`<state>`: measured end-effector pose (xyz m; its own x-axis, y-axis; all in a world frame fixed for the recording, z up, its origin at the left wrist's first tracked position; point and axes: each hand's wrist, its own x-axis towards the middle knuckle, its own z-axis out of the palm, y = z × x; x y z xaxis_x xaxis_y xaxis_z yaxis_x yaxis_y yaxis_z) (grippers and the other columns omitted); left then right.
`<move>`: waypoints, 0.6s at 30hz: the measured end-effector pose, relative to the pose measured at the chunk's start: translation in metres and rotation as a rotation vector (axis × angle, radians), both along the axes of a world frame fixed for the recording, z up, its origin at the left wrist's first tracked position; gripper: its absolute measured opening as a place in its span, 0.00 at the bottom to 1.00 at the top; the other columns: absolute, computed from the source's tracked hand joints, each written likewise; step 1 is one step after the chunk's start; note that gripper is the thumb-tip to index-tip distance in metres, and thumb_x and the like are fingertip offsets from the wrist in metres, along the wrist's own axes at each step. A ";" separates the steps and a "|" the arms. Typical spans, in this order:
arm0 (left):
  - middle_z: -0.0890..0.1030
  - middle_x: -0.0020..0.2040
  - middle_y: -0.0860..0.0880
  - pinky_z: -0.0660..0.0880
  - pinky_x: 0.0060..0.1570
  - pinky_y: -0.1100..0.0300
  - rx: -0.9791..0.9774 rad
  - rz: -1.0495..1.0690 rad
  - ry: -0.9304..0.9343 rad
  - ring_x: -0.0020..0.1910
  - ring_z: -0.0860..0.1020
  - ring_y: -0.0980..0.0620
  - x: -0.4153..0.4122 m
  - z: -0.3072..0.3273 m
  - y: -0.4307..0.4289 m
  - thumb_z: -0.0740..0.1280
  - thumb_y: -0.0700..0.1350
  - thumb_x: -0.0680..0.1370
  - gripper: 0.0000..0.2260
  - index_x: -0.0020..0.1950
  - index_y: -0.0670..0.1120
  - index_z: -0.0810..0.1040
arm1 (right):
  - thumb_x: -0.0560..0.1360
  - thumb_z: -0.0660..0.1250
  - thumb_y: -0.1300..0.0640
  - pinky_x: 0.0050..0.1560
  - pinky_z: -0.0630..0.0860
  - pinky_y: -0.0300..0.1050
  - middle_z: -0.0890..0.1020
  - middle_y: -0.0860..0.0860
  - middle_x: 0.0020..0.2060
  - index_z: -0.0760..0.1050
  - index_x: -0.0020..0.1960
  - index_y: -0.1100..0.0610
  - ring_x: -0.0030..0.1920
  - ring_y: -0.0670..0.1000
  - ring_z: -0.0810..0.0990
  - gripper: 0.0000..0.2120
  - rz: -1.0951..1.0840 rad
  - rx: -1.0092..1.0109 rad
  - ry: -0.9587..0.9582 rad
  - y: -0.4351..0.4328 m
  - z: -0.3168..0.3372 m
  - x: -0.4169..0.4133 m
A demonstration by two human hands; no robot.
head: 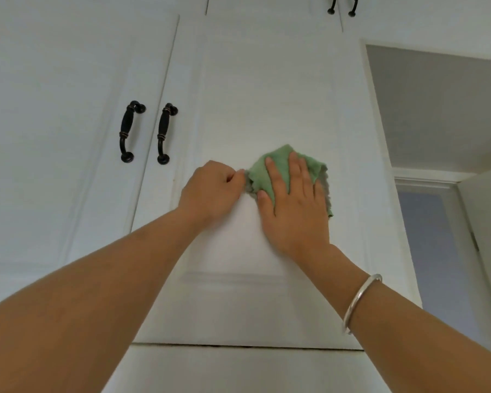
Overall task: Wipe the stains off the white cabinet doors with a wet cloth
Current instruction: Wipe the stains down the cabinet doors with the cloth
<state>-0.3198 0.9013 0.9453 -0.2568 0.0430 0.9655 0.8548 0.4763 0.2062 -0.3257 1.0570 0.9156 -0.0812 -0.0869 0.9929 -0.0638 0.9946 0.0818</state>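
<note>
The green cloth [270,173] lies pressed flat against the recessed panel of the white cabinet door [267,89], about mid-height on the panel and right of centre. It is bunched into an uneven patch with a rounded peak at its top and a narrow strip trailing down its right edge, so its longer run goes from that peak down toward the lower right; a greyish underside shows along the left and right borders. The right hand [294,205] is spread open on top of it, palm to the door, fingers [274,177] extended and pointing up the door with slight gaps between them, pinning the cloth rather than gripping it. The left hand [211,188] sits just beside the cloth on its left, curled nearly closed, its fingertips pinching the cloth's left edge against the door. A silver bangle [360,300] circles the right wrist. On the left, two dark handles [146,131] stand upright side by side on neighbouring doors, one either side of the seam. Two more dark handles [343,5] show at the top edge. A doorway [434,228] opens to the right of the cabinet.
</note>
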 end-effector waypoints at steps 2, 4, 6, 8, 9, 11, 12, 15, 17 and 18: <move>0.69 0.24 0.47 0.69 0.31 0.51 -0.054 0.001 -0.006 0.25 0.67 0.49 0.000 -0.024 -0.007 0.61 0.48 0.79 0.21 0.27 0.43 0.67 | 0.78 0.39 0.39 0.75 0.40 0.51 0.49 0.54 0.79 0.47 0.79 0.44 0.79 0.53 0.46 0.30 0.007 0.112 -0.028 -0.013 -0.008 -0.003; 0.70 0.25 0.45 0.69 0.31 0.51 -0.069 -0.007 -0.041 0.25 0.67 0.49 -0.004 -0.046 -0.017 0.60 0.48 0.79 0.21 0.29 0.38 0.68 | 0.79 0.41 0.39 0.76 0.42 0.51 0.49 0.52 0.79 0.47 0.78 0.42 0.79 0.51 0.46 0.28 -0.012 0.215 -0.052 -0.013 -0.013 -0.003; 0.69 0.25 0.45 0.67 0.30 0.53 -0.057 0.019 -0.064 0.25 0.66 0.50 -0.009 -0.060 -0.039 0.61 0.49 0.78 0.21 0.29 0.38 0.68 | 0.80 0.41 0.40 0.76 0.44 0.52 0.49 0.51 0.79 0.48 0.78 0.42 0.79 0.50 0.46 0.27 -0.027 0.348 -0.083 -0.017 -0.016 -0.001; 0.67 0.25 0.46 0.65 0.30 0.54 -0.041 0.039 -0.084 0.25 0.65 0.50 -0.012 -0.065 -0.064 0.62 0.48 0.78 0.20 0.27 0.43 0.66 | 0.80 0.42 0.41 0.76 0.45 0.54 0.51 0.51 0.79 0.51 0.78 0.43 0.79 0.51 0.48 0.26 -0.023 0.473 -0.113 -0.030 -0.020 -0.001; 0.66 0.24 0.47 0.65 0.30 0.54 -0.030 0.049 -0.097 0.25 0.64 0.50 -0.013 -0.065 -0.075 0.62 0.47 0.77 0.20 0.26 0.45 0.64 | 0.81 0.44 0.42 0.76 0.45 0.55 0.53 0.51 0.79 0.52 0.78 0.43 0.79 0.51 0.49 0.26 -0.020 0.524 -0.119 -0.040 -0.023 -0.002; 0.64 0.23 0.48 0.63 0.29 0.55 0.011 0.063 -0.128 0.24 0.63 0.50 -0.014 -0.064 -0.093 0.63 0.44 0.76 0.19 0.25 0.46 0.63 | 0.81 0.47 0.43 0.76 0.45 0.55 0.56 0.51 0.78 0.54 0.78 0.45 0.78 0.51 0.51 0.26 -0.015 0.586 -0.105 -0.064 -0.027 -0.009; 0.64 0.22 0.48 0.63 0.28 0.57 0.041 0.049 -0.143 0.23 0.62 0.51 -0.015 -0.064 -0.098 0.63 0.42 0.75 0.19 0.25 0.45 0.63 | 0.81 0.48 0.43 0.77 0.45 0.55 0.56 0.51 0.78 0.54 0.78 0.45 0.78 0.51 0.52 0.26 -0.014 0.599 -0.096 -0.071 -0.026 -0.013; 0.64 0.21 0.48 0.61 0.21 0.65 0.158 -0.022 -0.151 0.18 0.61 0.55 -0.014 -0.060 -0.110 0.62 0.40 0.76 0.18 0.26 0.42 0.65 | 0.80 0.48 0.43 0.77 0.45 0.54 0.56 0.49 0.78 0.54 0.78 0.43 0.78 0.51 0.53 0.26 -0.016 0.593 -0.076 -0.085 -0.009 -0.017; 0.65 0.22 0.47 0.61 0.19 0.67 0.258 -0.039 -0.152 0.16 0.62 0.57 -0.014 -0.055 -0.118 0.61 0.40 0.76 0.17 0.27 0.41 0.66 | 0.79 0.45 0.42 0.76 0.42 0.52 0.55 0.49 0.78 0.54 0.78 0.42 0.78 0.51 0.53 0.27 0.006 0.519 -0.078 -0.095 0.005 -0.017; 0.66 0.22 0.47 0.61 0.18 0.66 0.315 -0.049 -0.162 0.16 0.62 0.57 -0.014 -0.053 -0.124 0.61 0.41 0.77 0.17 0.28 0.41 0.66 | 0.79 0.43 0.41 0.76 0.41 0.51 0.54 0.48 0.78 0.54 0.78 0.42 0.78 0.50 0.52 0.28 0.018 0.464 -0.075 -0.102 0.010 -0.019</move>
<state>-0.3343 0.7772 0.8925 -0.4128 -0.2338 0.8803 0.8191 0.3273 0.4710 -0.3443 0.9550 0.9252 -0.1460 -0.5222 0.8402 -0.1039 0.8527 0.5119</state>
